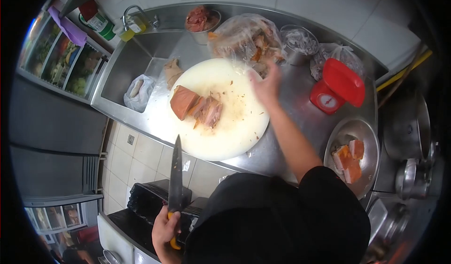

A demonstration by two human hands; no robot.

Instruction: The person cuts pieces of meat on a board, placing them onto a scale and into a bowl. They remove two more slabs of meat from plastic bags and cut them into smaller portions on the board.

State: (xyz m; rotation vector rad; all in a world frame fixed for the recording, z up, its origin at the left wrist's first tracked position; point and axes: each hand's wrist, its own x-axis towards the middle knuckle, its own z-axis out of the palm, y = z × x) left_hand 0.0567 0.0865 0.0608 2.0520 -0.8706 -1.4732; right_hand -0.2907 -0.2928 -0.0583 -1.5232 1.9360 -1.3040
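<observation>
Knife gripped in left hand, right hand held open near bag, cut meat placed on board, scale set nearby.

one knife, one board, one scale and three meat chunks in a bowl.
there was one knife, one round board, one red scale, one faucet and one sink; one bowl held three chunks; one meat block lay on the board, its adjoining slices too crowded to count; two metal tubs stood on the desk.
</observation>
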